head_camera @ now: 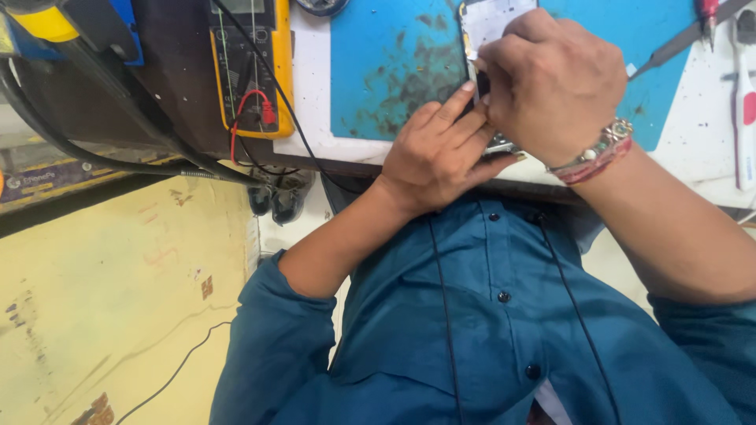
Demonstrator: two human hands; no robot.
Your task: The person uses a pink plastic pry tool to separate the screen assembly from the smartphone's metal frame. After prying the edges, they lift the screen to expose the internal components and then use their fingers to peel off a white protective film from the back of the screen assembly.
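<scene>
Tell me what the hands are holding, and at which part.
Both the left hand and right hand grip a flat device at its near end.

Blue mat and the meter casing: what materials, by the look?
Mat: looks like matte rubber or silicone, lying flat, with dark scuffed stains. Meter: probably hard plastic, yellow shell around a dark face, slight sheen. Neither is certain from the look alone.

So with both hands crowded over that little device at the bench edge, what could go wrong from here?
1. The device lies near the mat's front edge; a slip of the left hand might let it slide off the bench.
2. The right hand hides the contact point, so a slip of whatever it grips could scratch the device.
3. The multimeter's leads trail nearby and might snag.
</scene>
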